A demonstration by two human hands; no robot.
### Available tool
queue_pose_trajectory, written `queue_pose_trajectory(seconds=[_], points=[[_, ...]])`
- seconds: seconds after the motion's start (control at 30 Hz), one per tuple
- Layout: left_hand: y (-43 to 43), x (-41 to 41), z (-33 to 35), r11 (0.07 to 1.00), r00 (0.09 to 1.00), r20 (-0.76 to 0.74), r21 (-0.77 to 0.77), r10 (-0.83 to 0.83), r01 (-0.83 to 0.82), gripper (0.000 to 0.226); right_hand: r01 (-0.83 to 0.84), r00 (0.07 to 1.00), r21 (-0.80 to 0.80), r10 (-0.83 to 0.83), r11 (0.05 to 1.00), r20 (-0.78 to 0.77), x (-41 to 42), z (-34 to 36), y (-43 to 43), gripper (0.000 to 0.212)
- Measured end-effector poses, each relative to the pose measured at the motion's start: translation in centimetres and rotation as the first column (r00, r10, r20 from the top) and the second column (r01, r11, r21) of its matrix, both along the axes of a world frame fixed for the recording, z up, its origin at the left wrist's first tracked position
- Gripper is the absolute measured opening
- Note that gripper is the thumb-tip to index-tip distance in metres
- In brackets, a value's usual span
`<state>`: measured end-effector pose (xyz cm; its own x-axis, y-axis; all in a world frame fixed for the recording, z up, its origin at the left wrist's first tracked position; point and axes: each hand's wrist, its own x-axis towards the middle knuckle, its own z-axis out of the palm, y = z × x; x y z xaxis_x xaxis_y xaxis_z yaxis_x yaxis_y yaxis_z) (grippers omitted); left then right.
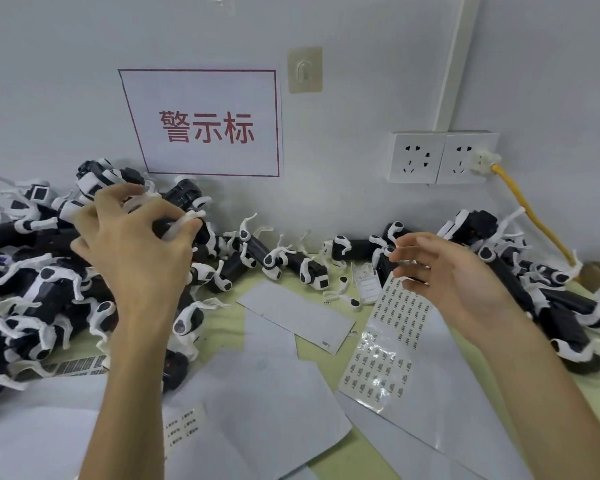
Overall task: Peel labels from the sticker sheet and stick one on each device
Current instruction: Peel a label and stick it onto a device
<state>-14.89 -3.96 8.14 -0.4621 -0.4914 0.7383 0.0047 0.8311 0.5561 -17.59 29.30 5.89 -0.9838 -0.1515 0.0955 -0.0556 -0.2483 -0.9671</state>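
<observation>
Blank sheets: spread flat, nearest.
Left hand: fingers curled round device on pile.
Right hand: half-curled above sticker sheet; any pinch unclear.

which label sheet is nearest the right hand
The long sticker sheet, with by far the most labels, lying just below the right hand. The other two with labels, a near-empty sheet and a strip, lie by the left forearm.

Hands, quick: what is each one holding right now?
Left hand: fingers curled round a black-and-white device.
Right hand: fingers loosely curled over the sticker sheet; whether they pinch anything cannot be told.
</observation>
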Motion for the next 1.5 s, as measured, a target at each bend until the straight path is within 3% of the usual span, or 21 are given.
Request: queue_pose_trajectory(seconds=[0.07,0.2,0.3,0.37,0.43,0.53,0.6,0.67,0.73,0.8,0.87,0.93,1.03,1.13,1.23,1.33,1.37,1.5], points=[[-0.4,-0.6,-0.9,1.000,0.999,0.035,0.007,-0.031,0.031,0.012,0.003,1.000,0.000,-0.003,1.000,0.003,0.0,0.0,-0.1,0.031],[-1.4,-1.8,-3.0,0.965,0.945,0.218,0.154,-0.243,0.213,0.024,-0.001,1.000,0.000,0.001,1.000,0.022,0.0,-0.1,-0.4,0.029],[-1.9,-2.2,-4.3,0.962,0.807,0.525,0.180,-0.270,0.205,0.027,0.000,1.000,0.003,0.000,1.000,0.022,0.0,-0.1,-0.5,0.028],[-2.3,-2.2,-4.7,0.943,0.718,0.617,0.274,-0.322,0.188,0.036,-0.003,1.000,0.006,0.003,1.000,0.024,-0.1,-0.2,-0.5,0.028],[-2.9,-1.9,-4.3,0.932,0.693,0.632,0.315,-0.348,0.181,0.036,-0.005,1.000,0.004,0.005,1.000,0.022,-0.1,-0.3,-0.5,0.028],[-3.4,-1.5,-3.0,0.949,0.676,0.668,0.258,-0.311,0.182,0.042,-0.004,1.000,0.005,0.004,1.000,0.022,-0.1,-0.3,-0.5,0.028],[-3.2,-1.2,-2.3,0.954,0.733,0.613,0.229,-0.295,0.192,0.043,-0.002,1.000,0.007,0.002,1.000,0.024,-0.1,-0.3,-0.6,0.027],[-2.8,-0.9,-1.8,0.928,0.837,0.425,0.286,-0.345,0.238,0.034,0.001,1.000,0.029,-0.001,1.000,0.012,0.0,-0.3,-0.7,0.027],[-2.1,-0.7,-1.0,0.786,0.857,0.154,0.501,-0.492,0.361,0.028,-0.008,1.000,0.082,0.009,0.997,-0.019,0.1,-0.3,-0.9,0.026],[-0.7,-0.6,-0.2,0.439,0.723,-0.117,0.726,-0.680,0.530,0.028,-0.027,0.998,0.150,0.036,0.988,-0.060,0.3,-0.2,-1.3,0.024],[1.1,-0.7,0.3,0.081,0.542,-0.327,0.798,-0.774,0.597,0.035,-0.046,0.991,0.233,0.074,0.971,-0.112,0.8,-0.1,-1.9,0.019],[3.2,-0.9,0.5,-0.096,0.473,-0.438,0.803,-0.765,0.588,0.037,-0.079,0.977,0.335,0.140,0.939,-0.162,1.3,0.0,-2.7,0.023],[6.6,-0.9,0.4,-0.293,0.541,-0.583,0.796,-0.605,0.530,0.019,-0.153,0.950,0.427,0.252,0.891,-0.185,2.1,-0.2,-4.3,0.061],[9.6,-0.7,-0.1,-0.387,0.550,-0.616,0.785,-0.564,0.484,0.022,-0.086,0.941,0.371,0.197,0.925,-0.275,2.5,-0.9,-6.3,0.071],[10.8,-0.7,-0.7,-0.410,0.529,-0.618,0.784,-0.581,0.466,0.020,0.134,0.914,0.278,-0.011,0.951,-0.405,2.3,-1.1,-7.1,0.037],[10.2,-0.6,-0.6,-0.327,0.549,-0.515,0.853,-0.658,0.408,0.012,0.180,0.899,0.239,-0.061,0.954,-0.433,2.0,-0.7,-6.1,0.022],[9.8,-0.6,-0.5,-0.313,0.541,-0.490,0.866,-0.683,0.389,0.015,0.179,0.892,0.233,-0.058,0.956,-0.449,1.9,-0.5,-5.6,0.019],[9.1,-0.3,-0.3,-0.406,0.455,-0.541,0.838,-0.707,0.365,0.048,0.192,0.866,0.115,-0.114,0.975,-0.487,1.9,0.1,-4.5,0.021]])
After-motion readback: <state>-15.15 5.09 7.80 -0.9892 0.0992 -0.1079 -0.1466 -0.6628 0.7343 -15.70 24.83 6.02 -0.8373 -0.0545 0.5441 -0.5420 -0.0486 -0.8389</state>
